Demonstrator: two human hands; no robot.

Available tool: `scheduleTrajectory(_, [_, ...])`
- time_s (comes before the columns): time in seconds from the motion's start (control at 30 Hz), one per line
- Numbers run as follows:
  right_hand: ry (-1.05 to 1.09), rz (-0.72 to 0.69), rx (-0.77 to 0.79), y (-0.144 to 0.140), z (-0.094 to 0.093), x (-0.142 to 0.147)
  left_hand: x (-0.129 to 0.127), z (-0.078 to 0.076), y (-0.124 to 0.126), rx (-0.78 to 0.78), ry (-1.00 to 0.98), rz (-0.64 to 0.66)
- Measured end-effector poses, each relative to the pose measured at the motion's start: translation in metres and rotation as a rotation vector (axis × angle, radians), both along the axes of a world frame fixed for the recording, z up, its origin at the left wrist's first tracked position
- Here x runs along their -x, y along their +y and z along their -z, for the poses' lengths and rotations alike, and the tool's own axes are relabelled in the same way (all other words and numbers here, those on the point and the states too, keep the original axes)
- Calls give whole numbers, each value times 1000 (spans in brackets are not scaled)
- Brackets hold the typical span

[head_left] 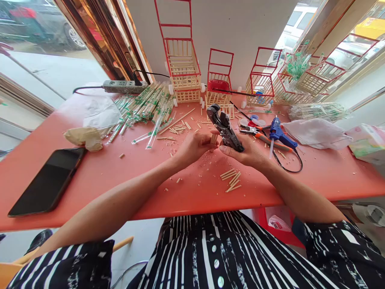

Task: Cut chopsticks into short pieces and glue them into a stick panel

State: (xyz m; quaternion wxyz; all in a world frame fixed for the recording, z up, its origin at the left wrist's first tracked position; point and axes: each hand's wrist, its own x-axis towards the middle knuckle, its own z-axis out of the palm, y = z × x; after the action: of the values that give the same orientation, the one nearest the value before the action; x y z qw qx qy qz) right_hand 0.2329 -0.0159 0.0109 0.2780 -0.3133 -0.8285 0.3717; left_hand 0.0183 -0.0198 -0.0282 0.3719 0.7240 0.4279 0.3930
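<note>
My left hand [194, 147] is closed, its fingertips pinching a few short wooden stick pieces [213, 139] upright above the table. My right hand [248, 150] is wrapped round a black hand tool [227, 132] with two arms, pale dust on it; it slants up and away to the left. It looks like a cutter, but its working end is not clear. The tool is right beside the sticks; whether they touch I cannot tell. A small pile of cut stick pieces [231, 179] lies in front of my right hand. More short pieces [178, 129] and crumbs are scattered beyond my left hand.
Wooden model shopping carts [183, 66] with red frames stand along the back. Wrapped chopsticks [147, 104] and a power strip [123, 86] lie back left, a phone [46, 182] front left. On the right are a blue glue gun [279, 134], pliers [251, 129] and a cloth [317, 134].
</note>
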Motion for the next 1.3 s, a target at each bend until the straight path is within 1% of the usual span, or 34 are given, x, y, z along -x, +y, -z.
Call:
scheduleTrajectory(0.17, [15,27,8,0,2,-1,1,1,1,25,-25,10])
scheduleTrajectory(0.33, [33,39,12,-2,0,0,4,2,3,63,-7,-22])
scheduleTrajectory(0.53, [16,-47,-1,2,2,1,3,1,4,37,-46,36])
scheduleTrajectory(0.83, [57,-7,23,2,3,-1,3,1,4,-10,-53,51])
scheduleTrajectory(0.97, [46,-34,16,5,6,-3,3,2,5,-40,-36,57])
scheduleTrajectory(1.1, [29,-56,67,7,7,-4,3,3,7,-56,-82,85])
scheduleTrajectory(1.3, [55,-45,122,5,4,-3,5,3,9,-69,-77,131])
